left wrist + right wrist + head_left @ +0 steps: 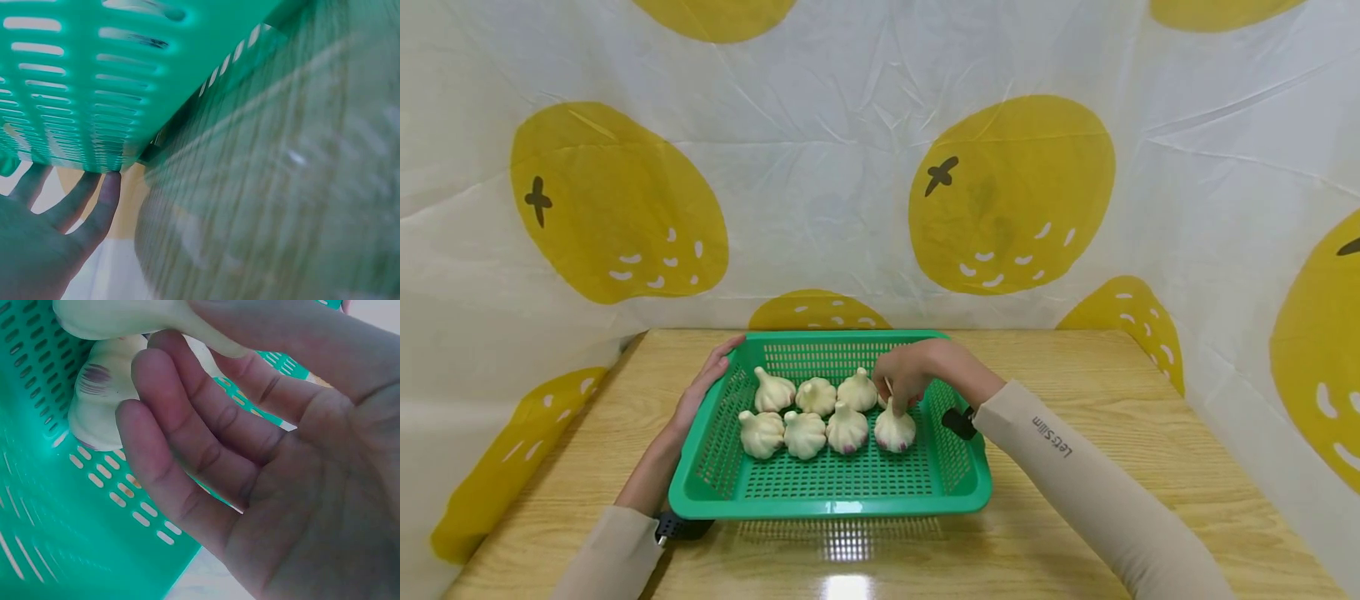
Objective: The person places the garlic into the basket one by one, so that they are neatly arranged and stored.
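A green plastic basket (831, 507) with slotted walls holds several whole garlic bulbs (805, 435) in two rows, most with their stems upward. My right hand (904, 375) reaches over its right side and pinches the stem of the front-row bulb at the right end (895, 432). In the right wrist view the held garlic bulb (119, 315) lies between thumb and index finger, and the other fingers bend beside a second, purple-streaked bulb (97, 403). At the basket's left side, my left hand (700, 387) rests along the rim, its extended fingers (103, 200) touching the outer wall.
The basket stands on a light wood-grain table (1052, 500). Behind and at both sides hangs a white cloth (820, 208) printed with large yellow fruit. Black wrist devices (683, 527) are strapped at both cuffs, the right one over the basket's right wall.
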The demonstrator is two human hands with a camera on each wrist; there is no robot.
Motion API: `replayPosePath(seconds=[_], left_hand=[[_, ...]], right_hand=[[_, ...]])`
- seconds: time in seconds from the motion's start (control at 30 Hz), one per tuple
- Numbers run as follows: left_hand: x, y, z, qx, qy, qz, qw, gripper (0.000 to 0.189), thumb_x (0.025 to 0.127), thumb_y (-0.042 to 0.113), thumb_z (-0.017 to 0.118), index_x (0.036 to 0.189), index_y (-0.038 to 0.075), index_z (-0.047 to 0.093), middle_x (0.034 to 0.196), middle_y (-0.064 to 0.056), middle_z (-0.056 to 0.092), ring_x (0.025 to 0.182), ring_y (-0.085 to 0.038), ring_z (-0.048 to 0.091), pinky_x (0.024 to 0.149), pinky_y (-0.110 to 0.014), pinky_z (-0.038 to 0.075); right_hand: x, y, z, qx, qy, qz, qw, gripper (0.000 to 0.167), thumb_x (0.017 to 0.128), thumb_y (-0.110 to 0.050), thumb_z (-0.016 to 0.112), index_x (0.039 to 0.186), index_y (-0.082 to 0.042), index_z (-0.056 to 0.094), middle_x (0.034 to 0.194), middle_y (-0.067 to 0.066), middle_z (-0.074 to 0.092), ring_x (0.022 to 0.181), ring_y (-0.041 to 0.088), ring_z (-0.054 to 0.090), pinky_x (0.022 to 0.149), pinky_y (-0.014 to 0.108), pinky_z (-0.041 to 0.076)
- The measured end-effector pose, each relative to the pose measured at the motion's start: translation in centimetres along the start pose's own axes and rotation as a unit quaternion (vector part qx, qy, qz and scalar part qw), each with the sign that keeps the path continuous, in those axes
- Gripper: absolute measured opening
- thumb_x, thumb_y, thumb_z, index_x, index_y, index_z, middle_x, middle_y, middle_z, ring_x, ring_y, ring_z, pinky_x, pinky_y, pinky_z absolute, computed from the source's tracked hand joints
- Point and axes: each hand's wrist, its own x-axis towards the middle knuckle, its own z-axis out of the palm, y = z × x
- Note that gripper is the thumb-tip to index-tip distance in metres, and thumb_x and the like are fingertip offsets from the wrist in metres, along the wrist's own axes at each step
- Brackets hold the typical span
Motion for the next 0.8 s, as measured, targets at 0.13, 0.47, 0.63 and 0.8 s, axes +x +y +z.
replayPosePath(seconds=[0.13,0.47,0.63,0.8], left_hand=[[0.04,0.05,-0.02,-0.003,0.001,-0.002,1.0000,0.052,0.115,0.028,0.017,0.165,0.012,0.013,0.155,0.003,0.032,0.137,-0.007,0.044,0.109,-0.020,0.043],[0.05,0.05,0.02,-0.003,0.004,-0.005,1.0000,0.053,0.115,0.028,0.018,0.165,0.011,0.011,0.154,0.004,0.032,0.137,-0.006,0.044,0.109,-0.020,0.043],[0.01,0.09,0.07,0.001,0.004,-0.007,1.0000,0.053,0.115,0.029,0.018,0.165,0.013,0.012,0.156,0.002,0.031,0.139,-0.008,0.043,0.110,-0.020,0.043],[-0.09,0.13,0.13,0.003,0.004,-0.011,0.9999,0.052,0.115,0.030,0.018,0.165,0.014,0.013,0.156,0.003,0.030,0.139,-0.008,0.042,0.110,-0.020,0.043]], right_hand=[[-0.01,-0.10,0.06,0.000,0.009,0.005,0.9999,0.011,0.094,-0.006,0.071,0.091,-0.015,0.066,0.083,0.001,0.064,0.068,0.015,0.053,0.073,0.035,0.049],[0.19,-0.24,0.15,0.011,0.022,0.001,0.9997,0.012,0.094,-0.004,0.069,0.097,-0.013,0.062,0.087,0.002,0.058,0.069,0.015,0.051,0.071,0.033,0.046],[0.18,-0.41,0.20,0.002,0.029,0.001,0.9996,0.011,0.093,-0.005,0.072,0.096,-0.013,0.064,0.084,0.001,0.059,0.068,0.015,0.051,0.070,0.034,0.046],[0.19,-0.48,0.24,0.001,0.026,0.004,0.9997,0.013,0.093,-0.007,0.074,0.096,-0.015,0.065,0.086,0.002,0.063,0.070,0.016,0.052,0.073,0.036,0.048]])
